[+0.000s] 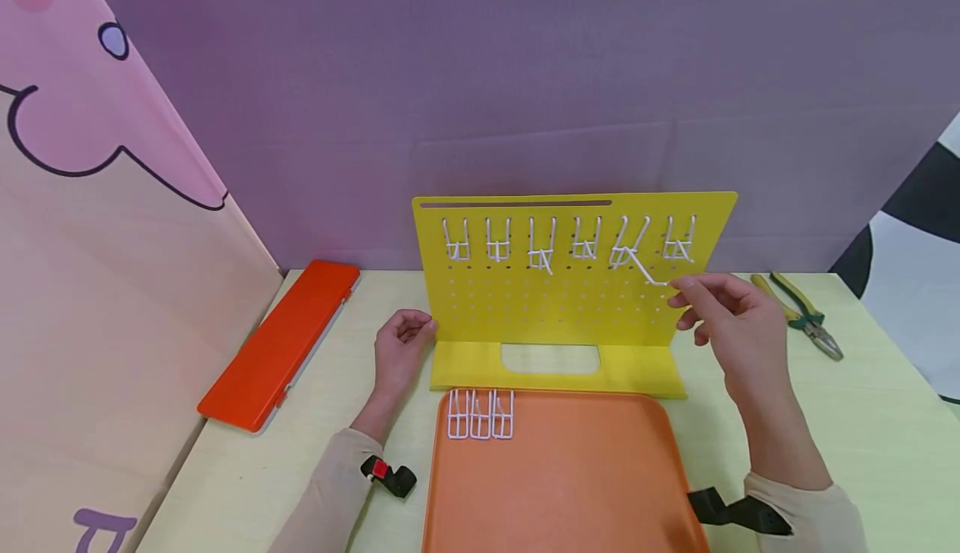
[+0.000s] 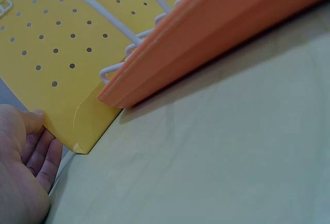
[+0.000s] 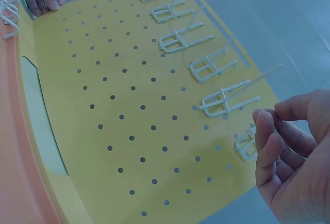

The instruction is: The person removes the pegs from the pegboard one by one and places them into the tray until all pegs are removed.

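Note:
A yellow pegboard (image 1: 555, 311) stands upright on its base, with several white wire hooks in a row along its upper part. My right hand (image 1: 738, 324) pinches the prong end of the second hook from the right (image 1: 633, 248) in the head view. That hook is tilted, its prong swung toward the hand; the right wrist view does not clearly show the contact. At the board's lower left edge, my left hand (image 1: 403, 349) grips with thumb and curled fingers, also seen in the left wrist view. The rightmost hook (image 1: 678, 240) hangs beside the right hand.
An orange tray (image 1: 570, 478) lies before the pegboard, holding three white hooks (image 1: 480, 415) at its far left corner. Green-handled pliers (image 1: 806, 319) lie on the table to the right. A long red-lidded case (image 1: 281, 344) lies at the left. A purple cloth backdrop (image 1: 525, 77) rises behind.

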### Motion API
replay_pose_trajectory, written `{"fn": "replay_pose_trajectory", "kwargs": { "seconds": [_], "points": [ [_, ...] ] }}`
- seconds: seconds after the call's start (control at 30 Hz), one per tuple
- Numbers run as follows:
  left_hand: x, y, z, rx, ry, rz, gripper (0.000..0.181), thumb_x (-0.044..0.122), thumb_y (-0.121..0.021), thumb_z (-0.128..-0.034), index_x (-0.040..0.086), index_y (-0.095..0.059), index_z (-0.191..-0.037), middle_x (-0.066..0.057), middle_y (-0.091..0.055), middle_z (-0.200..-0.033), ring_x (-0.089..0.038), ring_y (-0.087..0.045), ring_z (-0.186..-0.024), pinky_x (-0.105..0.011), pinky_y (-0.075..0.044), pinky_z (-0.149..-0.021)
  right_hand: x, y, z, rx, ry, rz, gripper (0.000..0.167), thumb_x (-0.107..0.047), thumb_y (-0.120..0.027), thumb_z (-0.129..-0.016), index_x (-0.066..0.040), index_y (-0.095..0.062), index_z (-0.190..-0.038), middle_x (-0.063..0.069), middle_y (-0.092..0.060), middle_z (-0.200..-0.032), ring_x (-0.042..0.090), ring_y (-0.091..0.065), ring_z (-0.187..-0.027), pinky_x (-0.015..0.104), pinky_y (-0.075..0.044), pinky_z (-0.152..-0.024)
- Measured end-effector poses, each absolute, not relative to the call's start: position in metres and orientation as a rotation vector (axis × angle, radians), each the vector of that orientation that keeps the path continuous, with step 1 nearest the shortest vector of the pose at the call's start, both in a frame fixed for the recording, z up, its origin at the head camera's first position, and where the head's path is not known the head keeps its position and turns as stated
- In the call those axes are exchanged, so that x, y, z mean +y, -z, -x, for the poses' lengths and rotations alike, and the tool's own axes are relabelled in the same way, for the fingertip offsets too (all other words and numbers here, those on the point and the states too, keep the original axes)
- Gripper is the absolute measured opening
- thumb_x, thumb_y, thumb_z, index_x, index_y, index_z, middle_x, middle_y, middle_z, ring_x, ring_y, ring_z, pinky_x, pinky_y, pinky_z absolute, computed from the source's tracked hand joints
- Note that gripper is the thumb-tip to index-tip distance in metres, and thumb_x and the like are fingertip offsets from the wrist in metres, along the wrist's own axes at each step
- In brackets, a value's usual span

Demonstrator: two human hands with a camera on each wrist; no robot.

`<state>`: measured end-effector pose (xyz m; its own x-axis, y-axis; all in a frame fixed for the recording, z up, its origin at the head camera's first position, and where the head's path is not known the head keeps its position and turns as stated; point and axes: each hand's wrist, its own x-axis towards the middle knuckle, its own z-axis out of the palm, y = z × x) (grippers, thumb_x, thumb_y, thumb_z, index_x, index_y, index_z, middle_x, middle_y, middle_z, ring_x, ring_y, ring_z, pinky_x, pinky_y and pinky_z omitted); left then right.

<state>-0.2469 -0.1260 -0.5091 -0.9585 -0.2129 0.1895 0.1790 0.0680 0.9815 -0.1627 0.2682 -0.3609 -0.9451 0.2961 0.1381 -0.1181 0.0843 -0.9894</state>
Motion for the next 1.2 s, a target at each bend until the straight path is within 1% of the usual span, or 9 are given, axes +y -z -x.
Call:
{"fn": "replay_pose_trajectory", "kwargs": {
  "seconds": [0.27,0.4,0.57,0.63,0.73,0.8,0.93,1.07,1.2],
  "points": [
    [-0.126,0.508,0.248,-2.090,1.958,-0.052,0.013,0.001,-0.079,-0.1020,-0.006,-0.072,-0.111,-0.020,-0.075,-0.106,-0.016,-0.066,-0.089,-0.015,-0.056,-0.082,0.263,0.361,0.164,-1.900,-1.969,0.185,0.004,-0.012,-0.079,-0.104,-0.015,-0.078,-0.101,-0.006,-0.079,-0.080,0.011,-0.066,-0.057,0.018,-0.049,-0.051],
    [-0.125,0.509,0.248,-2.085,1.956,-0.043,0.012,0.000,-0.079,-0.1017,-0.006,-0.072,-0.110,-0.020,-0.074,-0.104,-0.016,-0.066,-0.088,-0.016,-0.056,-0.081,0.259,0.361,0.167,-1.784,-1.977,0.208,0.010,-0.006,-0.078,-0.103,-0.012,-0.072,-0.107,-0.002,-0.079,-0.080,0.013,-0.064,-0.053,0.019,-0.048,-0.048],
    [-0.126,0.510,0.249,-2.086,1.940,-0.035,0.012,0.000,-0.079,-0.1016,-0.006,-0.072,-0.110,-0.018,-0.075,-0.103,-0.015,-0.066,-0.087,-0.016,-0.056,-0.081,0.255,0.363,0.172,-1.663,-2.031,0.112,0.022,0.002,-0.074,-0.103,-0.008,-0.071,-0.122,0.003,-0.078,-0.091,0.015,-0.066,-0.055,0.019,-0.048,-0.047],
    [-0.125,0.510,0.249,-2.096,1.932,-0.041,0.012,0.000,-0.079,-0.1018,-0.006,-0.073,-0.110,-0.016,-0.075,-0.103,-0.014,-0.066,-0.087,-0.015,-0.056,-0.081,0.254,0.364,0.173,-1.670,-2.046,0.046,0.027,0.003,-0.073,-0.104,-0.006,-0.072,-0.129,0.004,-0.077,-0.096,0.015,-0.068,-0.058,0.020,-0.048,-0.048],
    [-0.125,0.510,0.249,-2.102,1.930,-0.052,0.011,0.000,-0.079,-0.1015,-0.005,-0.073,-0.109,-0.017,-0.075,-0.103,-0.015,-0.067,-0.088,-0.015,-0.056,-0.082,0.253,0.367,0.175,-1.701,-2.047,-0.045,0.031,0.000,-0.070,-0.107,-0.002,-0.072,-0.137,0.004,-0.078,-0.103,0.016,-0.072,-0.063,0.020,-0.048,-0.048],
    [-0.125,0.509,0.248,-2.104,1.934,-0.055,0.011,0.000,-0.079,-0.1019,-0.005,-0.073,-0.110,-0.018,-0.075,-0.105,-0.016,-0.067,-0.089,-0.015,-0.056,-0.082,0.254,0.369,0.176,-1.718,-2.040,-0.072,0.030,-0.003,-0.069,-0.108,-0.001,-0.072,-0.138,0.004,-0.079,-0.108,0.015,-0.073,-0.066,0.021,-0.049,-0.049],
    [-0.125,0.509,0.248,-2.088,1.943,-0.052,0.012,-0.001,-0.079,-0.1015,-0.006,-0.073,-0.111,-0.021,-0.075,-0.105,-0.016,-0.066,-0.088,-0.015,-0.056,-0.081,0.256,0.371,0.177,-1.729,-2.022,-0.039,0.027,-0.009,-0.069,-0.110,0.000,-0.075,-0.135,0.003,-0.078,-0.115,0.014,-0.073,-0.071,0.020,-0.050,-0.051],
    [-0.126,0.510,0.249,-2.073,1.949,-0.045,0.013,-0.002,-0.079,-0.1005,-0.008,-0.073,-0.110,-0.024,-0.075,-0.105,-0.016,-0.066,-0.087,-0.015,-0.055,-0.080,0.258,0.372,0.178,-1.721,-2.023,0.013,0.026,-0.012,-0.070,-0.110,-0.001,-0.076,-0.133,0.002,-0.078,-0.116,0.013,-0.073,-0.073,0.019,-0.051,-0.051],
    [-0.125,0.510,0.248,-2.088,1.936,-0.045,0.015,-0.001,-0.080,-0.1007,-0.008,-0.072,-0.111,-0.023,-0.075,-0.106,-0.015,-0.066,-0.087,-0.014,-0.055,-0.080,0.259,0.371,0.178,-1.691,-2.043,0.035,0.026,-0.013,-0.072,-0.109,0.000,-0.077,-0.131,0.002,-0.080,-0.114,0.013,-0.073,-0.073,0.019,-0.050,-0.051]
  ]
}}
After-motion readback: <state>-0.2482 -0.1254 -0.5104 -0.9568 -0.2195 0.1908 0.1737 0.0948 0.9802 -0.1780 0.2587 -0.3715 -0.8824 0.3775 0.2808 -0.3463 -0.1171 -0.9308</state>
